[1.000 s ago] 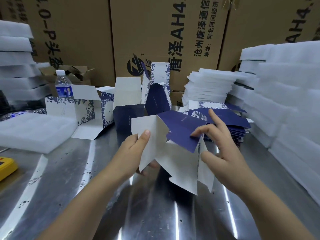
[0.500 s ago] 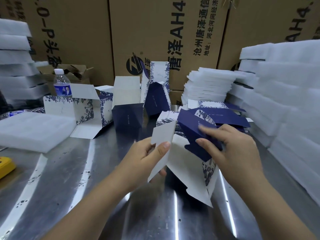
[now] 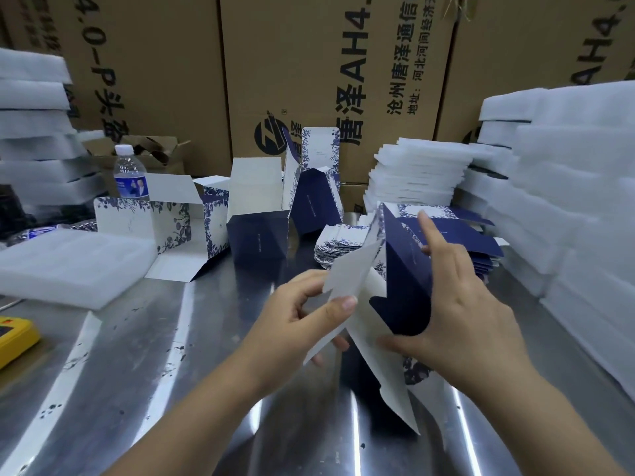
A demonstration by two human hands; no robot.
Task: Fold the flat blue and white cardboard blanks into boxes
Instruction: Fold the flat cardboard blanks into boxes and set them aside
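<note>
Half-folded blank [image 3: 405, 286] is up off the table [image 3: 137, 355] b/w our hands: left hand [image 3: 295, 324] pinches the white flap, right hand [image 3: 460, 324] wraps the navy panel, index out. Thin card imo, light, creases easily, so grip near the score lines.

Pinches a white flap of the cardboard blank [image 3: 407, 269] with the left hand [image 3: 295, 317], thumb on top, fingers curled beneath. Clasps its navy panel in the crook of the right hand [image 3: 464, 314], index raised straight, thumb stretched toward the left hand.
</note>
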